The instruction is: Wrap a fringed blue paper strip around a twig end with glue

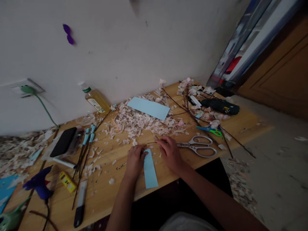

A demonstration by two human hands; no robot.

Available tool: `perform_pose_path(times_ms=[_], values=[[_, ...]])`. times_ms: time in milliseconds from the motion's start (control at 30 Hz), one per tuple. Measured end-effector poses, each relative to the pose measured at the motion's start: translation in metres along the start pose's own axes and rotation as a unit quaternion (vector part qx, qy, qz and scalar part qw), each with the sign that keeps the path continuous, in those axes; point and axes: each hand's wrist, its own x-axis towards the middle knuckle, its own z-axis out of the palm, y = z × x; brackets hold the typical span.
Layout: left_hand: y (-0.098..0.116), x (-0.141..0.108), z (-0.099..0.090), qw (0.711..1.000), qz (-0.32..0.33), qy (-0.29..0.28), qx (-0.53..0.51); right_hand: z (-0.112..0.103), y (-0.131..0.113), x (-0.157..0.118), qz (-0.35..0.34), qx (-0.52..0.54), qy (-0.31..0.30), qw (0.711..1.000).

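Note:
My left hand (135, 160) is closed at the top end of a narrow light-blue paper strip (150, 171), its thumb on the strip's upper left corner. The strip lies on the wooden table (106, 189) and reaches toward the front edge. My right hand (170, 153) is just right of the strip, its fingers pinched on a thin dark stick (151, 142) that points left toward my left hand. Silver-handled scissors (203, 146) lie right beside my right hand, their blades partly hidden behind it.
A wider blue paper sheet (149, 108) rests on heaped pale petals (130, 120). Behind stands a bottle (97, 99). Blossom branches (190, 110) and small scissors (211, 130) lie right. At left are a glue gun (40, 183), a utility knife (80, 202), blue-tipped sticks (85, 146) and a phone (64, 141).

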Motion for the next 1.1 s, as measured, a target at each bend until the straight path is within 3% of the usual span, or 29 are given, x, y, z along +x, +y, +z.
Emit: perform_pose_path(times_ms=[167, 433, 633, 867, 1100], values=[[-0.005, -0.001, 0.003, 0.999, 0.019, 0.037, -0.035, -0.003, -0.003, 0.001, -0.002, -0.022, -0.003, 1.0], [-0.008, -0.001, 0.001, 0.984, 0.005, 0.11, -0.142, -0.006, -0.008, 0.004, -0.027, -0.003, -0.1, 0.995], [-0.005, -0.002, -0.005, 0.973, -0.086, 0.068, -0.205, -0.004, -0.008, 0.002, -0.057, 0.024, -0.143, 0.988], [-0.009, -0.003, -0.008, 0.966, -0.094, 0.078, -0.229, 0.001, -0.005, 0.0, -0.047, -0.007, -0.149, 0.988], [-0.015, -0.004, -0.014, 0.959, -0.094, 0.018, -0.266, 0.004, -0.003, 0.002, -0.028, -0.004, -0.15, 0.988]])
